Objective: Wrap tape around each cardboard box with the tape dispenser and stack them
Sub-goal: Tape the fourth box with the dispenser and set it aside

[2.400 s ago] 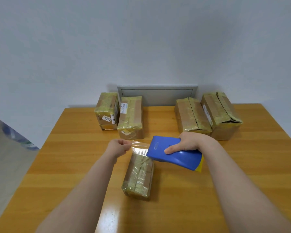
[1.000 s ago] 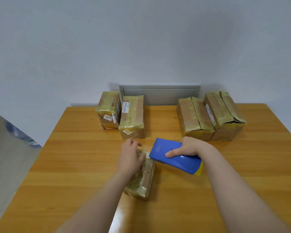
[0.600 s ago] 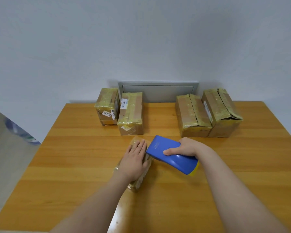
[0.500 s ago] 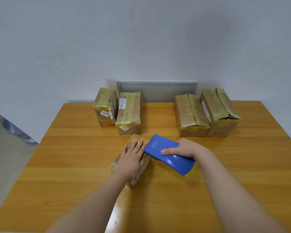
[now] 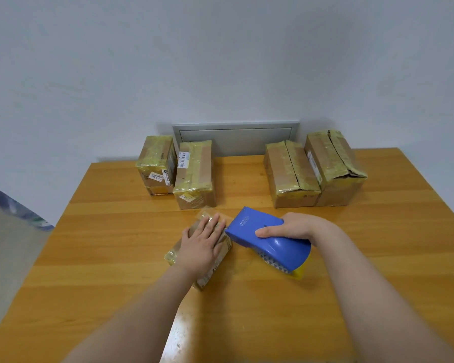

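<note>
A taped box (image 5: 212, 273) lies at the centre of a wooden worktop (image 5: 116, 244), pinned under the person's left hand (image 5: 199, 247). The palm lies flat on the lid, with the fingers straight and spread toward 12 o'clock. The box's long axis runs from about 7 o'clock to 1 o'clock, its far end turned toward the back row.

At 3 o'clock from the box, the right hand (image 5: 291, 227) grips a blue dispenser (image 5: 281, 251) from above, thumb curled along its near side. The dispenser's long axis runs from 10 o'clock to 4 o'clock. Its nose points at the box's right edge, just beside the left fingertips, and its yellow tail (image 5: 300, 272) sits low toward the worktop. Whether the nose touches the cardboard cannot be told.

Four more boxes wrapped in yellowish tape stand along the back of the worktop, none stacked. The far-left box (image 5: 156, 163) at 11 o'clock and the barcode box (image 5: 194, 174) at 12 o'clock stand side by side. The barcode box is close to the centre box's far end. At 1 o'clock is the split-top box (image 5: 290, 174), and the torn box (image 5: 333, 166) stands against its right side. All four run lengthwise from front to back. Behind them, a grey panel (image 5: 236, 137) is set in the pale wall (image 5: 220, 61).
</note>
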